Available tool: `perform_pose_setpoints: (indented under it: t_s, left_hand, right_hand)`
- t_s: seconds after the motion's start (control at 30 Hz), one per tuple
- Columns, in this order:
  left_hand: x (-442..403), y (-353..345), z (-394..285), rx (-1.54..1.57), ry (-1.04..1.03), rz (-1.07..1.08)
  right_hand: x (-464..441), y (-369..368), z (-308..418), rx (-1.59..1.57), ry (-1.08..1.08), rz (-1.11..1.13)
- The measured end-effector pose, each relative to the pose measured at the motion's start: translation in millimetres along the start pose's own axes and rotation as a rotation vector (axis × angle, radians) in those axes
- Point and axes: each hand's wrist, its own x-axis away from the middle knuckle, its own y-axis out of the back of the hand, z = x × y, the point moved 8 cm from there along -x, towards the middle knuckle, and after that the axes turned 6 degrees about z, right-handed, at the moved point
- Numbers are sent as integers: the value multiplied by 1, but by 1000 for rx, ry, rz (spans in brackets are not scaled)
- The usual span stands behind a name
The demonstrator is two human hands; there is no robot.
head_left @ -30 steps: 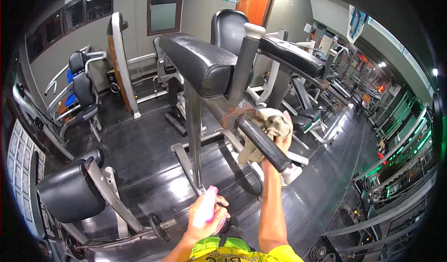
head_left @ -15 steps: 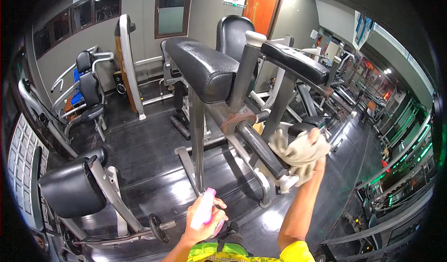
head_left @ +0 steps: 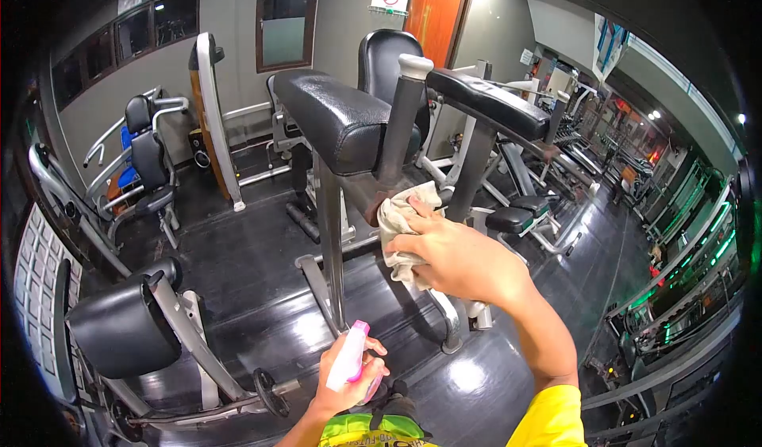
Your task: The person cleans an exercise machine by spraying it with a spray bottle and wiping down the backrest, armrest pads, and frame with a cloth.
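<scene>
Low in the view, my left hand is closed around a pink and white spray bottle. My right hand grips a pale cloth, pressed over the handle bar just below the upright post of a gym machine. The cloth and hand hide most of that bar. Beside the post is a black padded armrest, and a second black pad lies to its right.
A black backrest stands behind the pads. At the lower left is a machine with a rounded black pad. A seated machine stands at the left wall. Benches and racks line the right side.
My right hand with the cloth first moved off the bar's near end to the right, then came back left and up onto the bar by the post. My left hand stayed about where it was.
</scene>
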Motion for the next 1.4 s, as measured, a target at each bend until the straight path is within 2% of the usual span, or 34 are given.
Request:
perform_pose_setpoints:
  t_s: [0.1, 0.17, 0.27, 0.33, 0.37, 0.4, 0.47, 0.53, 0.57, 0.6, 0.67, 0.73, 0.87, 0.9, 0.93, 1.0, 1.07, 1.1, 1.13, 1.17, 1.2, 1.27, 1.33, 1.4]
  left_hand:
    - [6, 2, -2, 18, -14, -2]
    - [10, 5, -10, -33, -20, 1]
    - [16, 11, -16, -73, -24, -16]
    - [18, 15, -14, -60, -19, -28]
    - [18, 15, -16, -60, -21, -31]
    - [17, 13, -18, -50, -27, -25]
    - [18, 11, -19, -41, -32, -15]
    - [20, 10, -17, -47, -33, -11]
    - [20, 10, -16, -47, -35, -11]
    - [19, 8, -14, -73, -30, 7]
    - [18, 5, -14, -100, -29, 27]
    - [18, 3, -13, -115, -18, 21]
    - [22, 1, -12, -88, -21, -17]
    - [23, 0, -10, -74, -12, -19]
    - [23, 0, -8, -60, -5, -20]
    - [25, -4, -9, -57, 6, -23]
    - [25, -6, -7, -52, 12, -34]
    - [25, -7, -5, -60, 17, -27]
    - [24, -9, -3, -69, 21, -19]
    - [24, -10, -1, -71, 15, -24]
    - [25, -11, -1, -58, -2, -24]
    - [22, -15, -2, -46, -21, -22]
    - [22, -18, -11, -100, -61, -31]
    - [27, -14, -11, -101, -97, -125]
  right_hand:
    - [6, 2, 0, 103, -29, -6]
    - [19, 10, 10, -23, -96, 202]
    - [47, 26, 26, -122, -38, 235]
    - [68, 37, 17, -185, 61, 147]
    - [72, 48, 12, -266, -49, 233]
    - [78, 61, 3, -253, -47, 133]
    - [93, 75, -31, -319, -313, -48]
    - [94, 83, -49, -531, -295, -394]
    - [92, 79, -62, -618, -354, -508]
    - [81, 76, -57, -670, -179, -551]
    - [51, 42, -49, -549, -77, -192]
    - [20, -2, -28, -317, 140, 6]
    - [17, 0, -44, -576, -38, 85]
    - [21, -12, -64, -620, -262, 200]
    - [24, -26, -74, -620, -265, 197]
    - [36, -41, -95, -1134, -138, -245]
    - [66, -77, -107, -1496, -421, -485]
    - [74, -82, -89, -1768, -261, -541]
    - [94, -99, -84, -1942, -357, -769]
    - [107, -110, -75, -1999, -457, -776]
    - [118, -116, -67, -1945, -230, -829]
    - [130, -109, -38, -1902, -277, -1054]
    - [152, -107, -29, -1482, -472, -1398]
    - [159, -86, -7, -738, -140, -1252]
